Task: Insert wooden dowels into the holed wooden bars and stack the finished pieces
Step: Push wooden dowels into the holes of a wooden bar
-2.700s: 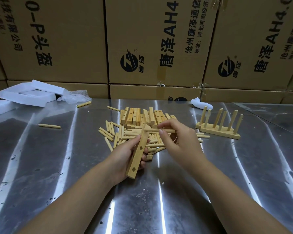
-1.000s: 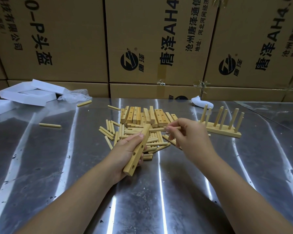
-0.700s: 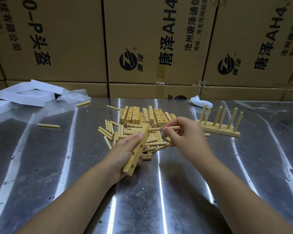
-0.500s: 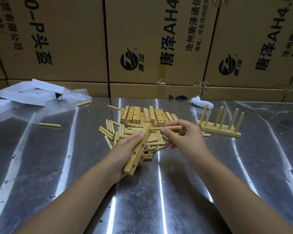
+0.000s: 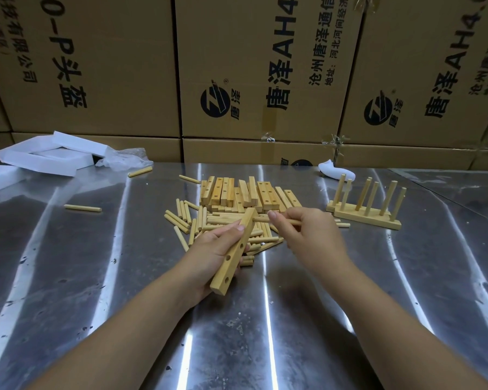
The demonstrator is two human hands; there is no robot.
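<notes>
Steel table (image 5: 90, 291), seen from the head camera. Left hand (image 5: 217, 250): fingers and thumb curled round a bar (image 5: 235, 253), held off the table and slanted, near end toward 6 o'clock, far end toward 1 o'clock, holes showing on its right face. Right hand (image 5: 307, 235): thumb and fingertips pinching a dowel (image 5: 261, 219), the other fingers curled; the dowel lies roughly level, its left tip at the bar's far end, and whether it sits in a hole cannot be told. Under and behind both hands: a loose pile of dowels (image 5: 193, 223) on the table. At 12 o'clock from the hands: a stack of bars (image 5: 231, 191), lying flat side by side. At 2 o'clock: finished piece (image 5: 368, 213), a base with upright dowels, well apart from the hands. At 10 o'clock: one stray dowel (image 5: 82, 208); farther back, a second (image 5: 140, 171) beside a clear bag (image 5: 124, 160) and white foam (image 5: 45, 157). Back edge: printed cartons (image 5: 96, 66) stacked as a wall.
</notes>
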